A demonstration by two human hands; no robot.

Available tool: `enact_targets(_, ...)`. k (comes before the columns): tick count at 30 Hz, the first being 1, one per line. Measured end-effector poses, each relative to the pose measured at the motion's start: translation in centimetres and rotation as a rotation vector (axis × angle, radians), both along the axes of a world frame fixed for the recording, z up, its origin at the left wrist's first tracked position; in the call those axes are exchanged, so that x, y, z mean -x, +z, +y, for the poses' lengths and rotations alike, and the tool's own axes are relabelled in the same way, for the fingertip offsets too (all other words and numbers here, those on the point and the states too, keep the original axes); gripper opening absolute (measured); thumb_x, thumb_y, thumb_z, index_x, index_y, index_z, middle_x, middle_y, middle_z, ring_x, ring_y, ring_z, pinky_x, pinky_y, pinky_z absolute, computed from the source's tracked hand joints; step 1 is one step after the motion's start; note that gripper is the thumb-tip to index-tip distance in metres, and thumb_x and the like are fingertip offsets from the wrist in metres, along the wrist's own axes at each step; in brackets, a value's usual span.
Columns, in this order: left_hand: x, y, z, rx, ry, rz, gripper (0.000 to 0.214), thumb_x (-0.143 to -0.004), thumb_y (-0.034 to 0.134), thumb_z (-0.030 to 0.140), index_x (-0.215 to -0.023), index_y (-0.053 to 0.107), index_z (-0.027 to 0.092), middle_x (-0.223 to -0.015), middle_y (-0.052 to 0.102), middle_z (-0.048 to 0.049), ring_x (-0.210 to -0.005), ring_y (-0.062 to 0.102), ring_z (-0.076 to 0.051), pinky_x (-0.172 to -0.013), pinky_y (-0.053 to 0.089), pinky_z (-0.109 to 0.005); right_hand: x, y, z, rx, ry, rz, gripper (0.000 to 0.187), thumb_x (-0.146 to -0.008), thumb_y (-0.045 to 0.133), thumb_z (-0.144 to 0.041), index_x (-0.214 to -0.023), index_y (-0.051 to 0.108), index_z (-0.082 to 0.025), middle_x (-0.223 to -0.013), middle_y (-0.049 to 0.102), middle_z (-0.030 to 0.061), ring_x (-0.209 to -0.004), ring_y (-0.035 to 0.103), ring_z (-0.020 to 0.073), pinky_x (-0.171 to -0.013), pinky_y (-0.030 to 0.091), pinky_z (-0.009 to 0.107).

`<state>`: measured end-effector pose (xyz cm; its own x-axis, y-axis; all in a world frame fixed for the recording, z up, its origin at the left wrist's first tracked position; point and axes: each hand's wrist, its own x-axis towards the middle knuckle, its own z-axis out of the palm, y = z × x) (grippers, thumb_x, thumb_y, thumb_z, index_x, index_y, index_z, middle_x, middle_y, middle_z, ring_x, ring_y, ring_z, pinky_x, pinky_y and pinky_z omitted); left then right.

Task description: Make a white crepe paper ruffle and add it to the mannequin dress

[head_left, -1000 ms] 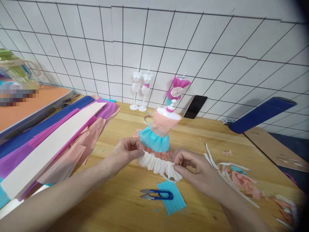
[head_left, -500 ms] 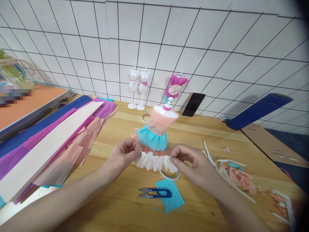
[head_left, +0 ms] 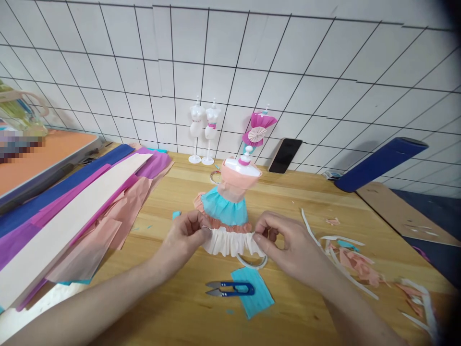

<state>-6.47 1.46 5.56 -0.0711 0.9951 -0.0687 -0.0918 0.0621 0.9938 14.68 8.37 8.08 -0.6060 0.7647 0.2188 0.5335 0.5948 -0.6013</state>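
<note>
A white gathered paper ruffle (head_left: pixel 232 241) is stretched between my two hands, low in front of a small dress form (head_left: pixel 239 180). My left hand (head_left: pixel 189 233) pinches its left end, and my right hand (head_left: pixel 279 235) pinches the right end. Peach crepe paper covers the form's bodice, with a turquoise skirt (head_left: pixel 225 205) and a peach-brown frill below. Behind the ruffle's lower right edge lies a roll of tape (head_left: pixel 254 262), partly hidden. Closer to me, blue thread snips (head_left: pixel 230 289) rest on a turquoise paper piece (head_left: pixel 257 300).
Coloured crepe paper sheets (head_left: pixel 82 206) lie at left. Two bare mini mannequins (head_left: pixel 201 129), a pink-dressed one (head_left: pixel 258 129) and a phone (head_left: pixel 285 155) stand by the tiled wall. A blue cylinder (head_left: pixel 382 163) leans at right, above paper scraps (head_left: pixel 356 264).
The view has shifted slightly. Both hands still pinch the white ruffle, which looks a little straighter. A small turquoise scrap now shows beside my left hand.
</note>
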Motion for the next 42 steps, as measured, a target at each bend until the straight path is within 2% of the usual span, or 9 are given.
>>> enact_targets(9, 0.1, -0.1, 0.7, -0.04, 0.03, 0.06, 0.013, -0.074, 0.057, 0.025, -0.068, 0.05, 0.016, -0.061, 0.052, 0.003, -0.058, 0.049, -0.009, -0.056, 0.038, -0.023, -0.2, 0.6, 1.2, -0.086, 0.058, 0.025, 0.015, -0.081, 0.046, -0.011, -0.07, 0.046, -0.021, -0.066, 0.053, -0.002, -0.058, 0.049, 0.0124, -0.053, 0.038, 0.026)
enact_targets(14, 0.3, 0.4, 1.0, -0.033, 0.041, 0.115, 0.013, -0.074, 0.056, 0.026, -0.067, 0.051, 0.016, -0.059, 0.057, 0.0015, -0.055, 0.049, -0.009, -0.051, 0.036, -0.02, -0.1, 0.5, 1.6, -0.06, 0.091, 0.041, 0.013, -0.081, 0.047, -0.012, -0.071, 0.048, -0.02, -0.068, 0.053, -0.0014, -0.06, 0.05, 0.0128, -0.054, 0.04, 0.026)
enact_targets(20, 0.4, 0.8, 0.8, -0.058, 0.046, 0.191, 0.011, -0.074, 0.055, 0.024, -0.066, 0.052, 0.016, -0.056, 0.052, 0.0038, -0.051, 0.045, -0.008, -0.048, 0.033, -0.019, -0.2, 0.4, 1.9, -0.009, 0.114, 0.075, 0.014, -0.082, 0.047, -0.013, -0.07, 0.048, -0.021, -0.066, 0.052, -0.0021, -0.059, 0.049, 0.0123, -0.054, 0.039, 0.026)
enact_targets(31, 1.0, 0.5, 1.2, -0.166, 0.087, 0.352, 0.008, -0.076, 0.051, 0.018, -0.07, 0.055, 0.016, -0.065, 0.056, 0.0016, -0.063, 0.051, -0.011, -0.063, 0.041, -0.023, 0.1, 0.3, 2.3, 0.001, 0.127, 0.089, 0.013, -0.082, 0.048, -0.013, -0.071, 0.049, -0.021, -0.073, 0.053, 0.0009, -0.066, 0.051, 0.015, -0.056, 0.039, 0.028)
enact_targets(42, 1.1, 0.9, 1.4, -0.162, 0.082, 0.352, 0.007, -0.073, 0.052, 0.016, -0.066, 0.056, 0.016, -0.061, 0.054, 0.0023, -0.06, 0.049, -0.01, -0.059, 0.04, -0.023, 0.2, 0.4, 2.3, 0.027, 0.167, 0.113, 0.015, -0.082, 0.047, -0.012, -0.07, 0.048, -0.021, -0.082, 0.054, 0.0027, -0.071, 0.052, 0.0153, -0.06, 0.041, 0.028)
